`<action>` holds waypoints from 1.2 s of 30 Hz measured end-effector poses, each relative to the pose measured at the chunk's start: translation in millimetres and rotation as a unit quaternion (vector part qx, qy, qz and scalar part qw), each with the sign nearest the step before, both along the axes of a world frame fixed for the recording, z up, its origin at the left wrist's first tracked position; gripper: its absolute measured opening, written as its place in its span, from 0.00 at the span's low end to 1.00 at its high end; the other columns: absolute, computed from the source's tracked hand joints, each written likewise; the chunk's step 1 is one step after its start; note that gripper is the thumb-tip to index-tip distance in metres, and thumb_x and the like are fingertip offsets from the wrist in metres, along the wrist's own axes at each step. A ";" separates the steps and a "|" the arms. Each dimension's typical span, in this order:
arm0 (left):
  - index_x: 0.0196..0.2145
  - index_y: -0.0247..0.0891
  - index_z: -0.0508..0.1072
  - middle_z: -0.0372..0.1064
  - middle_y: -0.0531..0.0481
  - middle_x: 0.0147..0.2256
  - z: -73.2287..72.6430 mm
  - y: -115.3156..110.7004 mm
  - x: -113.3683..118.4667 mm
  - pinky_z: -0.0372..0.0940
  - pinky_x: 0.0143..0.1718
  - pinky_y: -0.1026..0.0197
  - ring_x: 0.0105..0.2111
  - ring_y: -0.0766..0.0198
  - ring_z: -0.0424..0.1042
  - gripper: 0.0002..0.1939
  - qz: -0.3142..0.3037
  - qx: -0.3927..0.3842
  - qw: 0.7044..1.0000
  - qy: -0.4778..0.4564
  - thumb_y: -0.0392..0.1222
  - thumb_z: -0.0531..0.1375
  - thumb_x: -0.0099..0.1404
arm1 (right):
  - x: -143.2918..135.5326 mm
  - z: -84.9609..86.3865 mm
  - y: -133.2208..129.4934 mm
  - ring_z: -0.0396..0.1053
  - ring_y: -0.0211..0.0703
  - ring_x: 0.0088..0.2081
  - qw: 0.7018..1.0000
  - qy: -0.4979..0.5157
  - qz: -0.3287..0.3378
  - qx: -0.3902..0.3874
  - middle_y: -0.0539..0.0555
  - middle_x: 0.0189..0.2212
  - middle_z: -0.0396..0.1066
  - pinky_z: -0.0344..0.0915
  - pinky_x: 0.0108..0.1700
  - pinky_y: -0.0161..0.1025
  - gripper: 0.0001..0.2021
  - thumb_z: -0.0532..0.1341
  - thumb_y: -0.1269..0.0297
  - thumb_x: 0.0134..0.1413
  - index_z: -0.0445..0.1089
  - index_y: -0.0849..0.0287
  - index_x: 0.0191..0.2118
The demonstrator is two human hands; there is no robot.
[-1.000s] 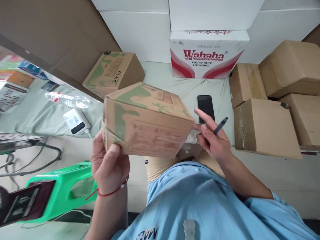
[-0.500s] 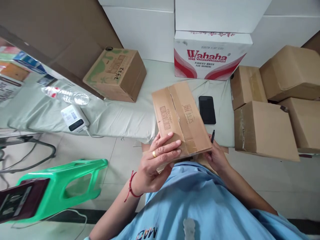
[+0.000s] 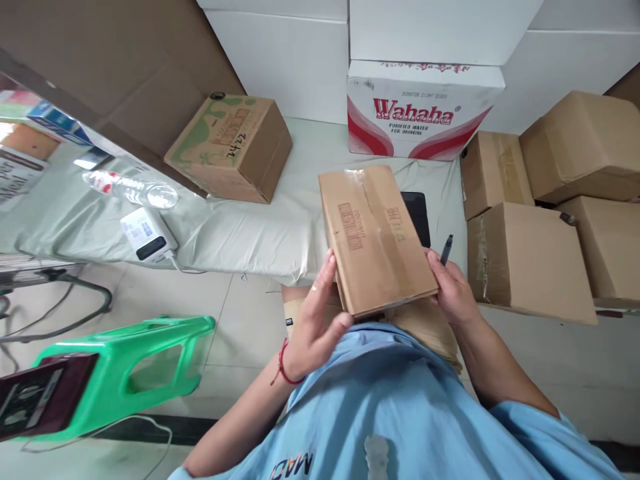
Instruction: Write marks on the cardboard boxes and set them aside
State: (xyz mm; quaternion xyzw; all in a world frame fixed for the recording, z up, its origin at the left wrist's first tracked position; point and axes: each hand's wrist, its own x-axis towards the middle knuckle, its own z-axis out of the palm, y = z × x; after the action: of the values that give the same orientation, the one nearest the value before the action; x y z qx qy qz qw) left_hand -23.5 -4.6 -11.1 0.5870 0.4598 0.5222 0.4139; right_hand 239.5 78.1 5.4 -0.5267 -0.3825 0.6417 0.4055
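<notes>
A brown cardboard box (image 3: 377,247) with faded red and green print and tape along its middle is held over my lap, slightly tilted. My right hand (image 3: 453,287) grips its lower right corner and also has a black pen (image 3: 447,249) sticking up between the fingers. Along the box's left edge, my left hand (image 3: 317,327) has straight fingers and the thumb spread away, with the fingertips at the side of the box. Behind the box lies a black phone (image 3: 419,213), partly covered by it.
Across the green cloth-covered surface (image 3: 260,247) stand a printed carton (image 3: 235,147) marked 2422 and a white Wahaha box (image 3: 420,110). Several brown boxes (image 3: 545,260) are stacked at right. Leftward are a plastic bottle (image 3: 135,190), a white power bank (image 3: 146,235) and a green stool (image 3: 125,373).
My left hand has slid off the box's top face to its left edge and opened. The box has shifted right and now covers part of the phone; the pen shows more.
</notes>
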 end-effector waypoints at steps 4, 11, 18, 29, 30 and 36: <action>0.82 0.45 0.49 0.49 0.40 0.79 27.6 3.9 9.5 0.38 0.82 0.40 0.79 0.39 0.51 0.54 -0.040 0.183 0.956 0.228 0.61 0.69 0.69 | -7.6 -17.9 -0.5 0.48 0.30 0.15 0.992 0.034 0.069 -0.099 0.44 0.16 0.58 0.38 0.14 0.33 0.35 0.74 0.26 0.45 0.72 0.58 0.30; 0.81 0.40 0.50 0.62 0.39 0.74 36.7 8.4 16.2 0.44 0.81 0.42 0.77 0.50 0.58 0.42 -0.010 0.233 0.907 0.352 0.40 0.61 0.76 | -15.8 -35.6 -6.5 0.49 0.31 0.17 0.991 0.066 0.052 -0.104 0.45 0.19 0.62 0.37 0.16 0.34 0.32 0.75 0.29 0.45 0.72 0.56 0.32; 0.78 0.38 0.59 0.68 0.38 0.71 28.1 6.9 1.2 0.45 0.82 0.45 0.76 0.52 0.61 0.41 -0.046 0.269 0.920 0.282 0.39 0.63 0.71 | -8.0 -34.6 -11.2 0.48 0.31 0.20 0.993 0.046 0.075 -0.075 0.43 0.21 0.59 0.39 0.19 0.33 0.32 0.75 0.29 0.44 0.71 0.55 0.36; 0.80 0.42 0.56 0.53 0.34 0.78 35.5 45.7 -23.5 0.55 0.79 0.39 0.78 0.42 0.55 0.51 -0.078 0.162 0.960 0.213 0.44 0.74 0.66 | -18.4 -20.4 16.0 0.55 0.37 0.19 0.996 0.050 0.071 -0.034 0.47 0.20 0.67 0.50 0.20 0.38 0.30 0.73 0.29 0.49 0.77 0.55 0.37; 0.80 0.42 0.56 0.52 0.34 0.78 35.8 47.0 -24.5 0.55 0.79 0.38 0.79 0.41 0.54 0.50 -0.080 0.166 0.959 0.215 0.44 0.74 0.67 | -18.0 -20.9 15.9 0.54 0.37 0.19 0.996 0.047 0.073 -0.030 0.47 0.20 0.67 0.49 0.20 0.37 0.30 0.73 0.29 0.51 0.77 0.55 0.37; 0.80 0.42 0.54 0.55 0.37 0.77 28.1 31.7 -27.6 0.52 0.80 0.38 0.79 0.47 0.54 0.47 -0.113 0.249 0.929 0.251 0.38 0.68 0.70 | -1.8 -35.4 2.1 0.48 0.31 0.19 0.995 0.046 0.087 0.011 0.42 0.21 0.58 0.46 0.20 0.33 0.30 0.77 0.33 0.47 0.77 0.55 0.42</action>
State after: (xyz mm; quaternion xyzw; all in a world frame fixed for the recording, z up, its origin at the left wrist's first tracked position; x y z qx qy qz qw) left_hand -51.1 27.1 17.0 0.8310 0.3346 0.4053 0.1820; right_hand 237.7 80.2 -29.9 -0.4567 -0.4146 0.6944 0.3707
